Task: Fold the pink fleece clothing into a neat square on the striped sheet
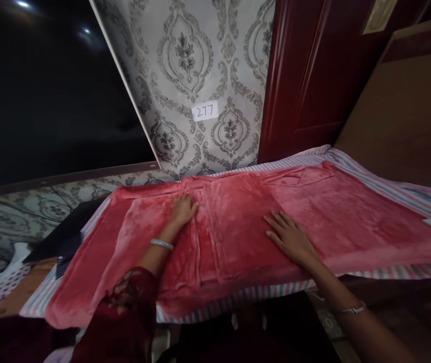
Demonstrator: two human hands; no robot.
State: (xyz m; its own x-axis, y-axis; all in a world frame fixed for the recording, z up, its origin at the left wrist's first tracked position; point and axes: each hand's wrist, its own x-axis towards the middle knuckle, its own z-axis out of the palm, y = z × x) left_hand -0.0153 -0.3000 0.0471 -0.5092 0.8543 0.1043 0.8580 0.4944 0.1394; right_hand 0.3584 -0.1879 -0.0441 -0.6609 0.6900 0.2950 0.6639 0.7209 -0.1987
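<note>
A plush coral-red garment (249, 227) lies spread over a striped cloth (385, 184), its front panels and fabric edges running down the middle. My left hand (184, 209) rests on the upper left part of it, near the central edge, fingers stretched out. Flat on the panel to the right of the centre lies my right hand (289, 236), with the fingers spread. Both palms face down on the plush, and neither hand grips anything that I can see. The garment's far right end runs out of view.
A large dark screen (56, 91) stands at the back left before patterned wallpaper. A paper label (205, 111) reading 277 is on the wall. To the right are a dark red door (306, 75) and a big cardboard box (408, 106). Several cloths (7, 287) lie at lower left.
</note>
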